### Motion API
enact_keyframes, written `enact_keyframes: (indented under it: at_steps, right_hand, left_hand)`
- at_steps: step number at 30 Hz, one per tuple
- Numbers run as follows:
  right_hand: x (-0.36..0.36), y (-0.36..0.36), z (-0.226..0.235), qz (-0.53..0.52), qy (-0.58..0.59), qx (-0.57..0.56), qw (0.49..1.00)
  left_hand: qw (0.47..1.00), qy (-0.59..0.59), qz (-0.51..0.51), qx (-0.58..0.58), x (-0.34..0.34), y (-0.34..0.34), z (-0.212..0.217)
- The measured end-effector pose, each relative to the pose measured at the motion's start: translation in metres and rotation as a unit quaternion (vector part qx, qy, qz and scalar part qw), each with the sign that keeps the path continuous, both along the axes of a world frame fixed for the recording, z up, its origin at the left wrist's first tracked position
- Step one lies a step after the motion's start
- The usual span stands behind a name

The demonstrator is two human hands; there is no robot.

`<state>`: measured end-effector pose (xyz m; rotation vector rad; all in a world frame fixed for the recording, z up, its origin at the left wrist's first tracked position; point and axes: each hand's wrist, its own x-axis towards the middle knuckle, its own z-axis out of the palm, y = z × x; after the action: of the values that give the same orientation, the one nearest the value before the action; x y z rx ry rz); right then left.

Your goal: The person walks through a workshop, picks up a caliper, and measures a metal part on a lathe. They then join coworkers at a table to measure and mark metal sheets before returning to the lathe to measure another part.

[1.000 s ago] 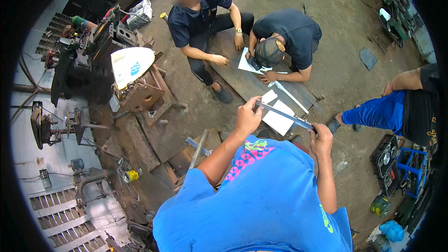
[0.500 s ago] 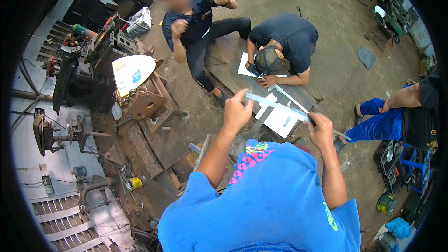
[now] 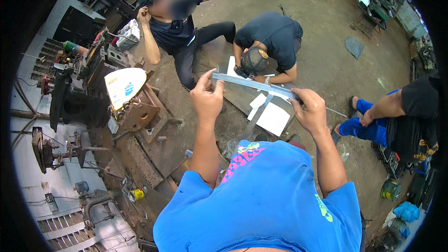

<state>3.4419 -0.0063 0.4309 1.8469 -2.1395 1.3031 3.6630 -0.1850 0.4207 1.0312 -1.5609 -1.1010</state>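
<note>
A long silver vernier caliper (image 3: 252, 84) is held up level in front of my chest, spanning the space between my hands. My left hand (image 3: 207, 94) pinches one end between thumb and fingers. At the opposite end, my right hand (image 3: 309, 108) is closed on the bar. A jaw of the caliper points down from around its middle. Below it, white paper sheets (image 3: 273, 119) lie on a dark flat plate, partly hidden by the caliper.
A crouching person (image 3: 268, 30) leans over the plate. A seated person (image 3: 172, 37) has both hands raised to the head. Someone in blue trousers (image 3: 371, 123) is at the right. Machinery and a white panel (image 3: 126, 85) stand left, beside a yellow tin (image 3: 136, 194).
My hands and the caliper have shifted left and slightly up in the picture. The seated person's hands have gone up to the head. The view has tilted a little.
</note>
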Motion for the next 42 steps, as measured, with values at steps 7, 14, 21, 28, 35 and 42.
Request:
enact_keyframes:
  at_steps: [7,14,21,28,35,42]
  right_hand:
    - [0.005,0.009,-0.005,-0.017,-0.079,0.073,0.994]
    - [0.006,0.023,-0.022,-0.002,-0.178,0.133,0.975]
    - [0.013,0.028,-0.041,-0.022,-0.253,0.193,0.948]
    - [0.022,0.046,-0.072,-0.045,-0.309,0.219,0.924]
    - [0.004,0.073,-0.073,-0.093,-0.296,0.252,0.917]
    - [-0.070,0.082,-0.047,-0.093,-0.340,0.170,0.920]
  left_hand:
    - [0.996,-0.071,-0.006,-0.058,0.000,0.003,-0.014]
    - [0.995,-0.100,-0.002,-0.029,-0.002,0.009,-0.040]
    - [0.996,-0.091,-0.009,0.004,-0.001,0.021,-0.046]
    - [0.991,-0.118,-0.057,-0.039,-0.008,0.027,-0.074]
    - [0.988,-0.111,-0.106,0.013,-0.045,0.047,-0.095]
    - [0.994,-0.044,-0.095,-0.024,-0.126,0.055,-0.040]
